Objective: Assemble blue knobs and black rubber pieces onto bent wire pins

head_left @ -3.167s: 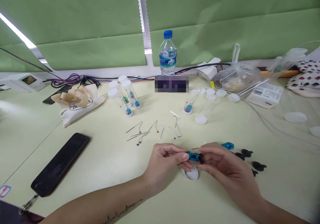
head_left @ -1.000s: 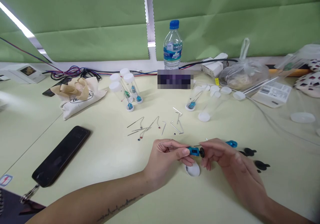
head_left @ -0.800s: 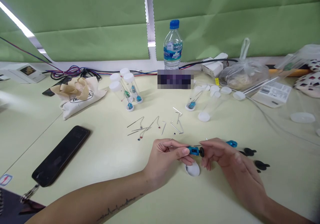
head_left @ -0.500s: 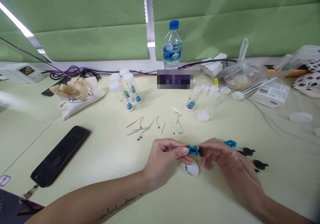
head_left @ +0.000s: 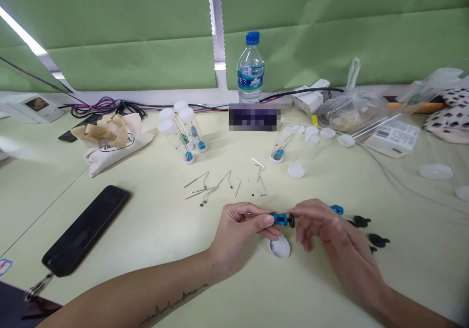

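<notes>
My left hand (head_left: pixel 244 230) pinches a small blue part (head_left: pixel 281 219) between thumb and fingers, its dark slot facing up. A black disc (head_left: pixel 291 220) sits at the part's right end. A thin bent wire (head_left: pixel 240 211) lies along the top of the left hand. My right hand (head_left: pixel 335 233) is loosely curved, thumb away from the fingers, its index fingertip at the disc's upper edge; whether it presses a thin wire there I cannot tell. Below the left fingers sits a white cap (head_left: pixel 280 247) with small dark bits inside.
Several bent wires (head_left: pixel 220 181) lie ahead. Black disc pieces (head_left: pixel 379 240) and another blue part (head_left: pixel 336 210) lie right of my right hand. Clear capped tubes (head_left: pixel 188 130) stand farther back, near a water bottle (head_left: pixel 251 69). A phone (head_left: pixel 86 230) lies left.
The view has shifted slightly. My right hand's fingers have moved a little around the disc's edge; the left hand keeps its hold on the blue part.
</notes>
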`<state>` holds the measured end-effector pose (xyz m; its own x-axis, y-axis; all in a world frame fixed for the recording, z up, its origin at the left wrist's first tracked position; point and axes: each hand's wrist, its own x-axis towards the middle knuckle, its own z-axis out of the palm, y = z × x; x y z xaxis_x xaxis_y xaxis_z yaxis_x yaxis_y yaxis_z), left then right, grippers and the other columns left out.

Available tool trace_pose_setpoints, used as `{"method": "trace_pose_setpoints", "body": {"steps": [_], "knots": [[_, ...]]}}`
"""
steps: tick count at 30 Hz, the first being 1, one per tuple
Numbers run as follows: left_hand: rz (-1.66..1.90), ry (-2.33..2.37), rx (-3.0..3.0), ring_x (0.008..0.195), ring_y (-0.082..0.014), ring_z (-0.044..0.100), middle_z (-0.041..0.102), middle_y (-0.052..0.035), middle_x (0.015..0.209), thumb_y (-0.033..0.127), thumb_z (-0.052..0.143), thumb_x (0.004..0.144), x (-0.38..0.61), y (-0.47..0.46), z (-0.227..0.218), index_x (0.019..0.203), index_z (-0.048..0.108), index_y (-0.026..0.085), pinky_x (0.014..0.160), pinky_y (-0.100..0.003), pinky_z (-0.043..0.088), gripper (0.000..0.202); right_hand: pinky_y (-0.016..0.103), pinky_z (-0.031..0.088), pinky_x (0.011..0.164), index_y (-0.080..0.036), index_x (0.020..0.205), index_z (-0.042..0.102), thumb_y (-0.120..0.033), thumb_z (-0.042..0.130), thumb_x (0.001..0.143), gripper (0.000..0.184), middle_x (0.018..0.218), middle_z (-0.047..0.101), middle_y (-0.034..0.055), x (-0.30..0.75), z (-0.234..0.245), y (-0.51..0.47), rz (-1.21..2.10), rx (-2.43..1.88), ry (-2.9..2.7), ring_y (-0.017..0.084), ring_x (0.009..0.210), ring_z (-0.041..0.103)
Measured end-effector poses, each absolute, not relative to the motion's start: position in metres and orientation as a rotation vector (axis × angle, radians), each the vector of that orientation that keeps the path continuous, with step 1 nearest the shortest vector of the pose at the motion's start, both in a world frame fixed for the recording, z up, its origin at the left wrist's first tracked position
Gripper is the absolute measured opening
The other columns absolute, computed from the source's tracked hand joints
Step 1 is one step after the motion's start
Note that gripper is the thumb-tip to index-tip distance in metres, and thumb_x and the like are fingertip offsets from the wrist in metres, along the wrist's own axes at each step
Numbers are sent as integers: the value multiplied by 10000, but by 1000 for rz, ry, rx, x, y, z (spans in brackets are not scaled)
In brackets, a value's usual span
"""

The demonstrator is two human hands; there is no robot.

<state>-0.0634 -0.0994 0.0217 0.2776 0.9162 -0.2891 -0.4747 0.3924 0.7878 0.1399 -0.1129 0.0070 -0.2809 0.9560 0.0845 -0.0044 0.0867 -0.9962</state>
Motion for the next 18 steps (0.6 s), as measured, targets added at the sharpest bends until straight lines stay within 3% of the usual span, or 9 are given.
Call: {"method": "trace_pose_setpoints", "body": {"steps": [18], "knots": [[1024,845,631,588,-133,687,735,-69,641,201,769,752,-63,-99,21,740,748,114,627,-233,554,90,292,469,502,-264,1167,631,-450,239,1010,461,1011,544,72,139,1,-114,1382,-993,-1440,155,675,572]]}}
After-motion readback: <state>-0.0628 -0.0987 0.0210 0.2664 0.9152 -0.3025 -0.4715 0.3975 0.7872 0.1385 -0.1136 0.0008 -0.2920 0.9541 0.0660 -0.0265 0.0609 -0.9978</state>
